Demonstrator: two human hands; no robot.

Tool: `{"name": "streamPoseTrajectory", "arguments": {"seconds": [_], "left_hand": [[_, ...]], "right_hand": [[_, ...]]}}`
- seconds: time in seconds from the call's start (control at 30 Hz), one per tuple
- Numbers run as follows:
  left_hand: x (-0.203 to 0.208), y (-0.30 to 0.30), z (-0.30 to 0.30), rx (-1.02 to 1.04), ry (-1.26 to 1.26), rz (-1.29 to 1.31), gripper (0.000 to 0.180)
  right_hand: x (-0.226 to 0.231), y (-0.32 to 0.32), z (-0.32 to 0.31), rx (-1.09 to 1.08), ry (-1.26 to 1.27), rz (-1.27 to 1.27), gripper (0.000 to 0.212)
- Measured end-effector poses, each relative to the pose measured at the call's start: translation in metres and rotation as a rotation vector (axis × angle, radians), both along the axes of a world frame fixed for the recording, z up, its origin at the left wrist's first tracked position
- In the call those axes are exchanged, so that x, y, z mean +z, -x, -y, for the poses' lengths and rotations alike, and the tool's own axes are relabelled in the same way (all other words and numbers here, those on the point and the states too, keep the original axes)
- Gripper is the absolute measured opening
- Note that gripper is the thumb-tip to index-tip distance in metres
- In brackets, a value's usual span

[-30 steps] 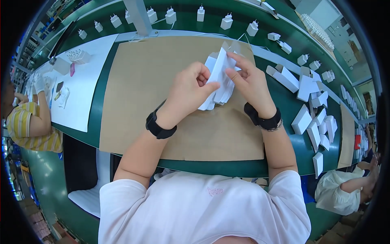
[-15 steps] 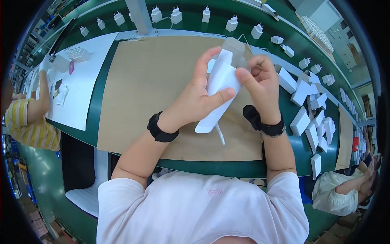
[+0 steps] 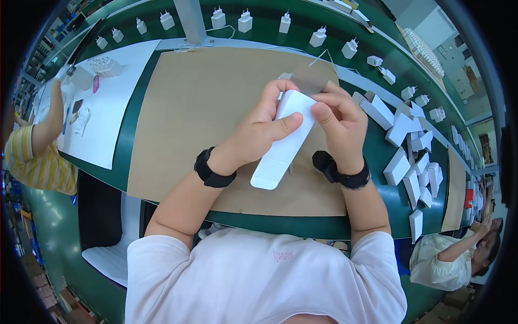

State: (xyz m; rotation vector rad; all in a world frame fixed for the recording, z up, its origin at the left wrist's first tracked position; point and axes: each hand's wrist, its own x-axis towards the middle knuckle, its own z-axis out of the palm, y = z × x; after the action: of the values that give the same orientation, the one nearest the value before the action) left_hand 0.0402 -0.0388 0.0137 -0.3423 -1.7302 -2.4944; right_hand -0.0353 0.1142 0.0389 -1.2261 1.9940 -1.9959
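A slim white cardboard box [image 3: 286, 137] is held slanting over the brown sheet, its lower end toward me on the left. My left hand [image 3: 264, 127] is closed round its left side, thumb lying across the upper face. At the box's far right corner, my right hand [image 3: 342, 124] has its fingers curled and its thumb pressed to the edge. Just beyond the fingers is a blurred grey piece [image 3: 309, 81]; I cannot make out what it is. A thin white strip shows partly from under the box.
The brown sheet [image 3: 178, 124] covers the green table's middle. Several white boxes [image 3: 396, 167] lie heaped at the right. White plug chargers [image 3: 245, 21] stand along the back beyond a metal post [image 3: 190, 21]. Co-workers sit at left [image 3: 40, 156] and right [image 3: 445, 259].
The box's far end now looks closed, where flaps stood up before. Its near end has shifted toward me and left. My right fingers have come down onto the far corner.
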Motion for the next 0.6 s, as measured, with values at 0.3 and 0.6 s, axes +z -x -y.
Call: {"name": "streamPoseTrajectory", "arguments": {"seconds": [0.3, 0.6], "left_hand": [[0.013, -0.006, 0.009, -0.026, 0.144, 0.102, 0.064], [0.013, -0.007, 0.013, 0.026, 0.412, -0.076, 0.07]], "right_hand": [[0.01, 0.022, -0.008, 0.139, -0.213, 0.165, 0.032], [0.014, 0.02, -0.006, 0.333, -0.016, 0.71, 0.034]]}}
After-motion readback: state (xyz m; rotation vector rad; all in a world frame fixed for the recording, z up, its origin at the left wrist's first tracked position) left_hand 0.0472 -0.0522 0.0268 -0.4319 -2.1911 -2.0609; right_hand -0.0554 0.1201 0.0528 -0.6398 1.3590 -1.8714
